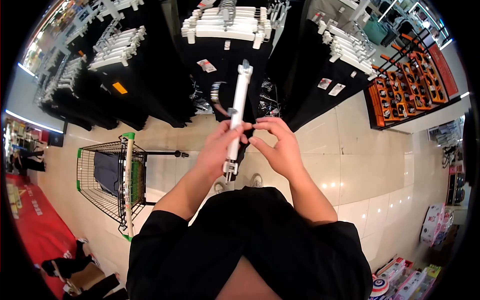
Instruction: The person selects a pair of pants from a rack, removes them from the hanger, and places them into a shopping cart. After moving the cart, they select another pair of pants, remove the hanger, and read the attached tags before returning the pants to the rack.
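Note:
My left hand (pixel 220 147) is closed around the middle of a white clip hanger (pixel 240 95), which stands nearly upright in this view with a clip at each end. A curved, shiny hook (pixel 216 97) sticks out from its left side, slightly blurred. Dark cloth (pixel 243 154) shows just right of the hanger, below my fingers. Close by on the right, my right hand (pixel 277 142) has its thumb and fingers apart, the fingertips right at my left fingers. Straight ahead, black trousers (pixel 220 60) with tags hang from a row of white clip hangers (pixel 225 27).
A shopping cart (pixel 131 170) with green corners stands at my left, a dark folded item (pixel 106 172) inside. More black trousers hang on racks to the left (pixel 135 80) and right (pixel 310 75). An orange display rack (pixel 407 90) stands at the far right. Tiled floor (pixel 320 165) lies around my feet.

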A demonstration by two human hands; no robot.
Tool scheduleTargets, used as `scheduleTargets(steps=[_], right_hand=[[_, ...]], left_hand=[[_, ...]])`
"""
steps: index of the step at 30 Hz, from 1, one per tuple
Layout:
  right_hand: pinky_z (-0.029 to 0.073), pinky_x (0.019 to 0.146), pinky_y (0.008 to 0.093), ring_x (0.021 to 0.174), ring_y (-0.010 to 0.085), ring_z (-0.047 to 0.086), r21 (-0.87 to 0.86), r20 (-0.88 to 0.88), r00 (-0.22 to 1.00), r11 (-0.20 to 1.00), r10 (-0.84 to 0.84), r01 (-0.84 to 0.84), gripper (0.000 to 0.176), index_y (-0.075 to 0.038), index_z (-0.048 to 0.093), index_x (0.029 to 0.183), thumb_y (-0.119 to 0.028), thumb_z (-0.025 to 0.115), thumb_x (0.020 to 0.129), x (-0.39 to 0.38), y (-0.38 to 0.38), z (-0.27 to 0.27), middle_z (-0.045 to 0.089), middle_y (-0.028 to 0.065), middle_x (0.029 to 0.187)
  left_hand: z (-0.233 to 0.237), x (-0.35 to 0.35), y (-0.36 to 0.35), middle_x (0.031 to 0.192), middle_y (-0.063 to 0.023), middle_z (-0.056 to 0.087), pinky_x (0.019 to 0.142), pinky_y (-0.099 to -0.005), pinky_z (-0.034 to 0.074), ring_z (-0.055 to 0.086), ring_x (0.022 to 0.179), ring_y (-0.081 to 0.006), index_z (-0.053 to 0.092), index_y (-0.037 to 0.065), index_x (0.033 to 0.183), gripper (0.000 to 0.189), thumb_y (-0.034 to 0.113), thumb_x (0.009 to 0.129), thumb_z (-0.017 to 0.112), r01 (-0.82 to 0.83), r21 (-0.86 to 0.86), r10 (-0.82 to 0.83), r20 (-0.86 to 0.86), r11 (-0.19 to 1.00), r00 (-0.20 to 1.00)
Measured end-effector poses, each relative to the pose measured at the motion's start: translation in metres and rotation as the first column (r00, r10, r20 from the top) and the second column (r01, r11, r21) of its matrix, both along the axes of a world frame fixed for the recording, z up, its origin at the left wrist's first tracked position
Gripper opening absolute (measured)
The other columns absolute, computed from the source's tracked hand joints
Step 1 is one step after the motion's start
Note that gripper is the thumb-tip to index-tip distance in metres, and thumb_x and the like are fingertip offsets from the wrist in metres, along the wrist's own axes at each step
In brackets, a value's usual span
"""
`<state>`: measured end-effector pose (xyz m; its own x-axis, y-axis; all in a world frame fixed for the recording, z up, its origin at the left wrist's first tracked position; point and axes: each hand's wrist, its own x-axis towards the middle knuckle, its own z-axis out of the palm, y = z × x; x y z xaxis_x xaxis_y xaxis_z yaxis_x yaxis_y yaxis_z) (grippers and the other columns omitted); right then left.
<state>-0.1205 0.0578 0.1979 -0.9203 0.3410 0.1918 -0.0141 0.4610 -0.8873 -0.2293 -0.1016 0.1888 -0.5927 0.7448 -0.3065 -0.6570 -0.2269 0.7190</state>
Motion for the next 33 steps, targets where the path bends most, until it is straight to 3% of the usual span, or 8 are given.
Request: scheduleTargets(steps=[2,7,14,16,24,26,29,33], right_hand=[[0.048,0.088,0.0319,0.099,0.0234,0.062,-0.062,-0.065,0.998,0.998,-0.016,0.012,0.022,-0.004,0.068,0.103,-0.016,0.073,0.085,0.017,0.016,-0.006,0.065,0.0081,0.11],[0.047,0.09,0.0305,0.1,0.0137,0.061,-0.464,0.161,0.919,0.849,0.361,-0.252,0.027,-0.003,0.066,0.116,-0.012,0.067,0.09,0.083,0.042,-0.045,0.069,0.0049,0.107],[0.046,0.097,0.0322,0.108,0.0173,0.06,-0.568,0.225,0.841,0.768,0.491,-0.296,0.036,-0.005,0.061,0.127,-0.015,0.066,0.092,0.102,0.033,-0.067,0.065,0.0067,0.12],[0.045,0.1,0.0343,0.114,0.0202,0.059,-0.552,0.222,0.811,0.756,0.541,-0.353,0.042,-0.006,0.056,0.132,-0.02,0.065,0.094,0.094,0.032,-0.074,0.062,0.009,0.128],[0.037,0.109,0.037,0.137,0.0299,0.041,-0.31,0.18,0.737,0.749,0.651,-0.586,0.061,-0.011,0.036,0.148,-0.028,0.061,0.095,0.041,-0.002,-0.146,0.034,0.0138,0.154],[0.036,0.11,0.0369,0.138,0.0324,0.039,-0.246,0.236,0.736,0.771,0.635,-0.587,0.063,-0.009,0.035,0.148,-0.029,0.061,0.095,0.024,-0.014,-0.178,0.035,0.0169,0.153],[0.04,0.107,0.0376,0.135,0.032,0.043,0.055,0.631,0.624,0.776,0.461,-0.629,0.06,-0.006,0.036,0.147,-0.026,0.06,0.096,-0.008,-0.026,-0.231,0.041,0.0166,0.15],[0.04,0.107,0.0375,0.135,0.0316,0.043,0.137,0.652,0.663,0.802,0.368,-0.581,0.06,-0.006,0.035,0.147,-0.025,0.06,0.096,-0.025,-0.024,-0.256,0.041,0.0166,0.15]], left_hand=[[0.003,-0.007,0.005,0.113,-0.0112,0.062,0.075,-0.0256,0.048,0.059,0.088,-0.0125,0.049,0.0,0.119,0.027,0.016,0.097,0.054,-0.06,0.018,0.06,-0.011,0.998,0.998],[0.032,-0.01,0.023,0.129,-0.0227,0.054,0.098,-0.0332,0.05,0.056,0.12,-0.0311,0.044,-0.01,0.13,0.039,0.012,0.098,0.05,-0.135,0.033,0.136,-0.064,0.99,0.989],[0.052,-0.008,0.043,0.143,-0.032,0.038,0.112,-0.0422,0.04,0.041,0.135,-0.0389,0.033,-0.013,0.137,0.043,0.007,0.1,0.043,-0.002,0.214,0.012,-0.046,0.977,0.999],[0.056,-0.003,0.047,0.146,-0.0333,0.033,0.115,-0.0441,0.036,0.035,0.139,-0.04,0.033,-0.013,0.137,0.042,0.005,0.1,0.04,-0.011,0.349,0.007,0.01,0.937,1.0],[0.097,0.01,0.039,0.155,-0.0346,0.01,0.12,-0.0471,0.018,0.01,0.147,-0.0434,0.012,-0.016,0.146,0.069,0.02,0.099,0.047,0.126,0.498,-0.016,-0.22,0.858,0.975],[0.109,0.009,0.022,0.155,-0.0349,0.007,0.12,-0.048,0.016,0.009,0.147,-0.0439,0.01,-0.014,0.147,0.075,0.021,0.096,0.053,0.097,0.534,0.015,-0.201,0.84,0.98],[0.131,0.004,-0.015,0.155,-0.0352,-0.002,0.121,-0.0497,0.014,0.003,0.146,-0.0451,-0.002,-0.013,0.147,0.091,0.024,0.094,0.061,0.033,0.609,0.096,-0.178,0.792,0.979],[0.154,0.006,-0.074,0.156,-0.0296,0.002,0.12,-0.0518,0.017,0.006,0.147,-0.0402,-0.008,-0.004,0.15,0.09,0.018,0.095,0.059,-0.064,0.726,0.219,-0.121,0.685,0.968]])
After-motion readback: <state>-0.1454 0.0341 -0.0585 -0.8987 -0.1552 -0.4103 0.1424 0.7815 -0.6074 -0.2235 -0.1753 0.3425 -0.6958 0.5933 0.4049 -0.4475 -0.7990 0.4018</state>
